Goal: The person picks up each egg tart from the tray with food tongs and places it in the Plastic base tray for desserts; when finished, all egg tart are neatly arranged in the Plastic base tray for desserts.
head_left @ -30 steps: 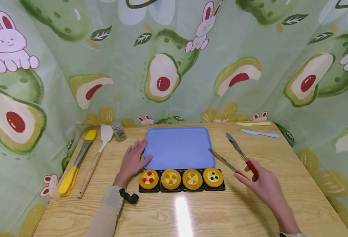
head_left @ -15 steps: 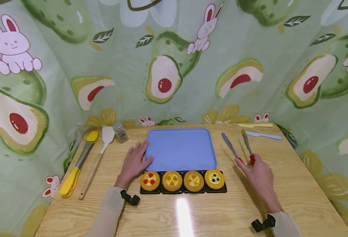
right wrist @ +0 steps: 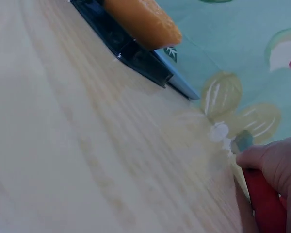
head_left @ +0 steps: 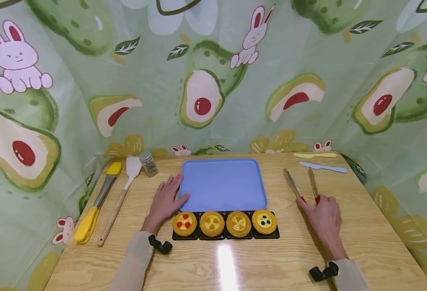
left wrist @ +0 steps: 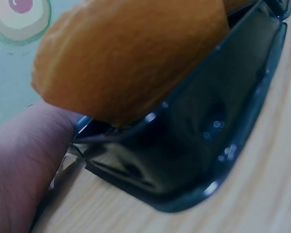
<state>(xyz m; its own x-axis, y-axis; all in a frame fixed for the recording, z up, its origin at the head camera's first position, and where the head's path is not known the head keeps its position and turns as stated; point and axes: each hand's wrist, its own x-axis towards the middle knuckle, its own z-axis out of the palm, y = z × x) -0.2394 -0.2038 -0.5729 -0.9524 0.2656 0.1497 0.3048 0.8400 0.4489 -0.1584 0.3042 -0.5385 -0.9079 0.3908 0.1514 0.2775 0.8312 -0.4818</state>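
My left hand (head_left: 165,201) lies with fingers spread along the left edge of a blue tray (head_left: 223,184), thumb over its rim. To the right of the tray, my right hand (head_left: 323,214) grips a pair of metal tongs (head_left: 314,182) with red handles, their arms spread apart and pointing away from me. In the right wrist view the thumb presses along the red handle (right wrist: 264,204). Four-in-a-row style black trays hold several tarts: one with red dots (head_left: 184,224), two with wedge patterns (head_left: 211,224), and one with dark blue dots (head_left: 264,222).
On the left lie yellow-handled tongs (head_left: 98,202) and a white spatula (head_left: 120,202) with a wooden handle, near a spice shaker (head_left: 148,163). A yellow knife (head_left: 315,155) and a blue knife (head_left: 323,167) lie at the back right. A patterned cloth (head_left: 155,81) hangs behind the table.
My right hand has drawn the tongs away from the tray's right edge, first upward, then rightward and down toward the table. My left hand has stayed at the tray.
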